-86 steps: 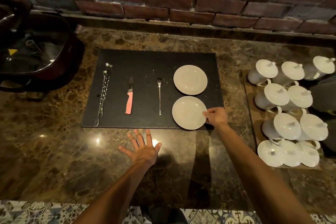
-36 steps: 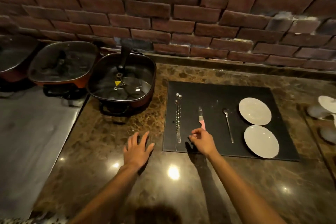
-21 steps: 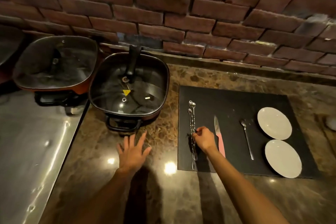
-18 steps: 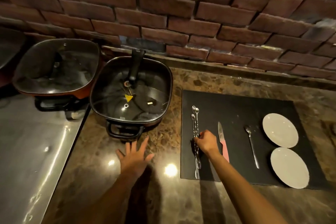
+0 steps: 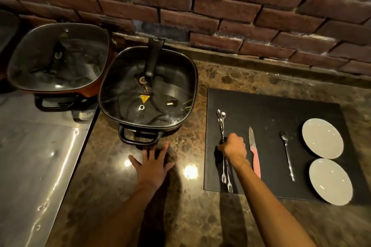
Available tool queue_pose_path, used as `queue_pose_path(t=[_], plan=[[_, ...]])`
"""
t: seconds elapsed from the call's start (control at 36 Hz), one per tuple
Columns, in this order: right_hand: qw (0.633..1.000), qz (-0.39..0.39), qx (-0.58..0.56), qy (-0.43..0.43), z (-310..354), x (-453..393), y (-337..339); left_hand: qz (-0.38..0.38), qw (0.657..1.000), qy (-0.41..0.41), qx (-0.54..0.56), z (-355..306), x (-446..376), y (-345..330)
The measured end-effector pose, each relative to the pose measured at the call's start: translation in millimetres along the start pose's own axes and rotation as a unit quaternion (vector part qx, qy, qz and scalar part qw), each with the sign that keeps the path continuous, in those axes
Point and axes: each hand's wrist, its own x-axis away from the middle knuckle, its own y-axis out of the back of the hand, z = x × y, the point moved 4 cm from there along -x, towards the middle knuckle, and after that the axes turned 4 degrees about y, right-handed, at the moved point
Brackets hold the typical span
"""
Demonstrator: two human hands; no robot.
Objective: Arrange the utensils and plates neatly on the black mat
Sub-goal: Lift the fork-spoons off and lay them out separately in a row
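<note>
The brown marble counter (image 5: pixel 186 206) carried a black mat (image 5: pixel 267 110) on its right part, a black pan (image 5: pixel 147 94) with a glass lid to the left of the mat, and the open left hand (image 5: pixel 152 168) flat between them near the front.

The scene is dim and warm-toned, lit from overhead. Two bright round glare spots sit on the polished brown marble counter (image 5: pixel 180 216), near the left hand (image 5: pixel 152 166), which casts a dark shadow to its right and toward the near edge. The right hand (image 5: pixel 234 149) throws a small hard shadow to its left on the matte black mat (image 5: pixel 271 106), which reflects almost nothing. Streaky highlights show on the brushed steel surface (image 5: pixel 40 166) at the left. The glass lids of the two square pans (image 5: pixel 148 94) carry faint reflections. The red brick wall (image 5: pixel 200 6) at the far side bows with wide-angle distortion, and its courses slant at the corners. Focus is soft overall.
</note>
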Motion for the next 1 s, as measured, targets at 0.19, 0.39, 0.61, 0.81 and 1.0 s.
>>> queue_pose_path(t=[0.19, 0.39, 0.61, 0.81, 1.0], plan=[[0.999, -0.003, 0.033, 0.012, 2.8, 4.3, 1.4, -0.001, 1.000, 0.005, 0.026, 0.4, 0.9, 0.3], [0.997, 0.063, -0.045, 0.008, -19.5, 9.9, 3.4, -0.002, 1.000, 0.004, 0.023, -1.5, 2.1, 4.4], [0.992, 0.101, -0.059, 0.051, -15.1, 56.3, -11.0, -0.011, 1.000, 0.007, 0.012, -2.6, 2.0, 4.4], [0.987, 0.137, -0.058, 0.066, 4.5, 93.1, -54.1, -0.006, 1.000, 0.005, 0.011, 0.3, -2.0, -0.8], [0.987, 0.145, -0.026, 0.067, 1.0, 118.9, -82.6, 0.002, 0.999, -0.010, 0.035, 1.8, 4.9, -9.2]])
